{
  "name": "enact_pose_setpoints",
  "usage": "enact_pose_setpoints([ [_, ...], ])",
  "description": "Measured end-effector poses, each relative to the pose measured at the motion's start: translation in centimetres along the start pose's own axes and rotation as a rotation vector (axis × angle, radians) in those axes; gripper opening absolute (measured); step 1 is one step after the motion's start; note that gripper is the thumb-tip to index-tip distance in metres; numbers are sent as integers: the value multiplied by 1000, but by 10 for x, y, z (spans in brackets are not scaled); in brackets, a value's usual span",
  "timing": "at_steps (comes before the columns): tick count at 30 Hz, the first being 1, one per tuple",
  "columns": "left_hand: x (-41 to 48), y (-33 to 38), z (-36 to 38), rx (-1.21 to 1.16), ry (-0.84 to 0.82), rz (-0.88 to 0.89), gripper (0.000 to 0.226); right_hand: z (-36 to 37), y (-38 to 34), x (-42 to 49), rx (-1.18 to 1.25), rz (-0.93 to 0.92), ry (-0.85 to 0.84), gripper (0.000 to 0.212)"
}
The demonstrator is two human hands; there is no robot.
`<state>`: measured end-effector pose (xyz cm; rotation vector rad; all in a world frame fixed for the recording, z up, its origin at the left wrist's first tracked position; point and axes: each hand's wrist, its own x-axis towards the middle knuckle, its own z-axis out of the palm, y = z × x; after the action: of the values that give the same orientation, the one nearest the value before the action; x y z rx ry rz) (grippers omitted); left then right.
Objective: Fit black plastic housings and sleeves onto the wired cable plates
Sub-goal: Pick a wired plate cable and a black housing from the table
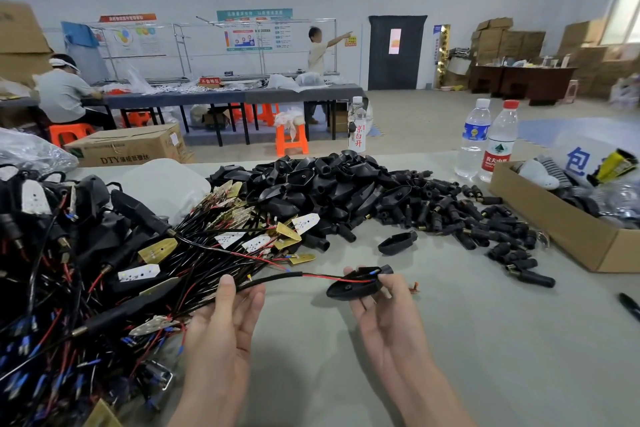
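My right hand [384,308] holds a black plastic housing [353,286] between thumb and fingers, palm up. A red and black wire runs from the housing to a black sleeved cable [273,279] that my left hand [228,319] holds between thumb and fingers. A big tangle of wired cable plates [145,253] with brass and white plates lies to the left. A pile of black housings [329,187] sits behind it, and loose black sleeves [485,229] spread to the right. One single housing [397,242] lies apart on the table.
An open cardboard box [568,229] with mixed items stands at the right. Two water bottles [488,139] and a third bottle [357,125] stand at the table's far edge. A black marker [630,305] lies at the right edge. People work at far tables.
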<state>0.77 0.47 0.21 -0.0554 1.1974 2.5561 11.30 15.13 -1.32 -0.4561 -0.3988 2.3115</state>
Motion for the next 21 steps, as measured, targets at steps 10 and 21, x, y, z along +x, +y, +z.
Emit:
enact_pose_setpoints([
  [10,-1,-1,1,174,-86,205,18,-3,-7,6,122,0,0,17],
  [21,-6,6,0,234,-244,337,19,-2,-7,3,48,-7,19,13],
])
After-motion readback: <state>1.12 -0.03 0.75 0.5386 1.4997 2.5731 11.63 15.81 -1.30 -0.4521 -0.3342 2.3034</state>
